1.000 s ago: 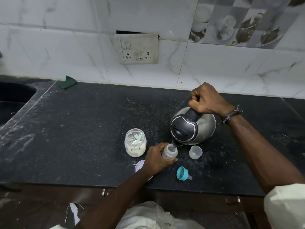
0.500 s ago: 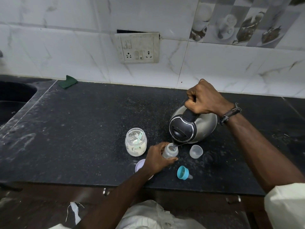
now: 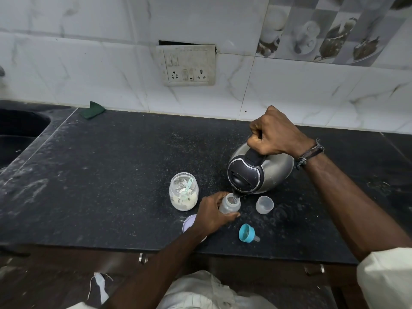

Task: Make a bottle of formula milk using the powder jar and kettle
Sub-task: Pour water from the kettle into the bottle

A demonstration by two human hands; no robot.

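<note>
Black speckled tabletop (image 3: 116, 175): open powder jar (image 3: 183, 191) with scoop, clear cap (image 3: 264, 204), teal teat ring (image 3: 247, 233), lilac lid (image 3: 189, 223). Left hand (image 3: 211, 214) grips the small clear bottle (image 3: 229, 204) upright beside the jar; right hand (image 3: 274, 134) grips the tilted steel kettle (image 3: 260, 172), spout over the bottle mouth.

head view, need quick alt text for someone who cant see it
A person's right hand tips a steel kettle so its spout pours into a small clear bottle gripped by the left hand on a black counter. An open powder jar with a scoop inside stands left of the bottle; a clear cap and blue teat ring lie right.
</note>
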